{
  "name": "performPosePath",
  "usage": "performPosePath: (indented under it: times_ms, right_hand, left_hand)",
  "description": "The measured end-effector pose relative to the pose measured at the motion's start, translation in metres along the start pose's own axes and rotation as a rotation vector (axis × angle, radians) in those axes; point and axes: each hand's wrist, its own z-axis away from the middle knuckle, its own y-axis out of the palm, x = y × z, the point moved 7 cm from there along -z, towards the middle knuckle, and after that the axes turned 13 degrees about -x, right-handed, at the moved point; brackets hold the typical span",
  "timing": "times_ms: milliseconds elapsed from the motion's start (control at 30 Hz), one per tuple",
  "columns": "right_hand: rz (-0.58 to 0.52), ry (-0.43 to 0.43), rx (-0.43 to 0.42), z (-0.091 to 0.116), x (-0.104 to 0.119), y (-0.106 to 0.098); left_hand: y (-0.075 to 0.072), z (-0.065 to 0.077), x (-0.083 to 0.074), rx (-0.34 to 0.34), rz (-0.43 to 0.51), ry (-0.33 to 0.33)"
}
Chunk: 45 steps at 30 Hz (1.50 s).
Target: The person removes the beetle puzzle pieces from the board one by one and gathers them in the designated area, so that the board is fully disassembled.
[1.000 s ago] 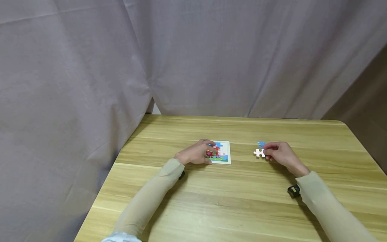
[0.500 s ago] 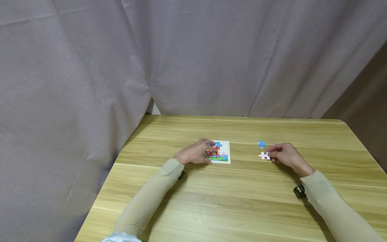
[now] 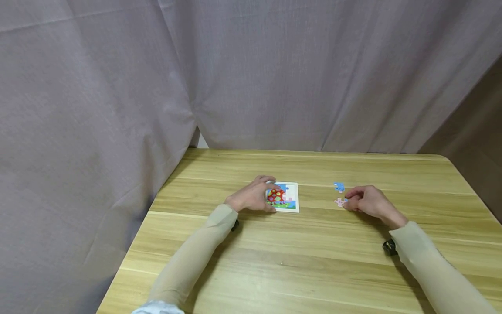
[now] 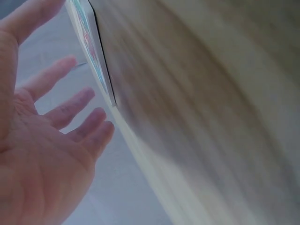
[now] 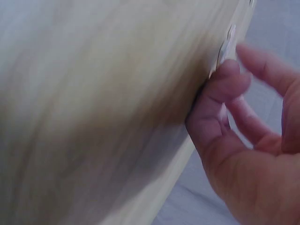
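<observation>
A square white-framed jigsaw puzzle (image 3: 290, 205) lies on the wooden table, its picture a red spotted figure over green grass and blue sky. White backing shows at its upper right. My left hand (image 3: 252, 196) spans its left side, thumb at the lower edge and fingers over the upper left corner; in the left wrist view the fingers are spread loosely. Right of the puzzle, my right hand (image 3: 368, 203) hovers low at a pink and blue jigsaw piece (image 3: 339, 202), fingertips at its right end. The right wrist view shows the index finger (image 5: 265, 68) raised apart from the thumb.
A blue jigsaw piece (image 3: 339, 187) lies just behind the pink one. The wooden table (image 3: 298, 261) runs back to grey curtains (image 3: 266, 87) along its far and left sides.
My right hand has drawn the pink piece slightly toward me and right, uncovering the blue piece; the pink piece, tilted before, now lies flatter. My left fingers have shifted slightly on the puzzle.
</observation>
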Motion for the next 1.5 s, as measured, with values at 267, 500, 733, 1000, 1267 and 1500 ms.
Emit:
performPosePath:
  times_ms: [267, 500, 733, 1000, 1267, 1500]
  right_hand:
    - [0.056, -0.079, 0.003, 0.003, 0.005, -0.001]
    - [0.088, -0.072, -0.008, 0.0, 0.002, -0.001]
    - [0.088, -0.076, -0.001, 0.0, 0.003, -0.001]
    - [0.08, -0.099, -0.052, 0.006, 0.014, -0.001]
    - [0.047, -0.162, -0.084, 0.01, 0.048, 0.017]
    - [0.008, -0.198, -0.027, 0.007, 0.077, 0.048]
  left_hand:
    - [0.001, 0.001, 0.007, 0.024, -0.008, -0.028]
    - [0.003, 0.002, 0.01, 0.043, -0.014, -0.043]
    - [0.003, 0.002, 0.011, 0.044, -0.017, -0.041]
    - [0.004, 0.003, 0.011, 0.055, -0.015, -0.061]
    - [0.004, 0.002, 0.011, 0.068, -0.016, -0.088]
    - [0.002, -0.001, 0.01, 0.067, -0.021, -0.077]
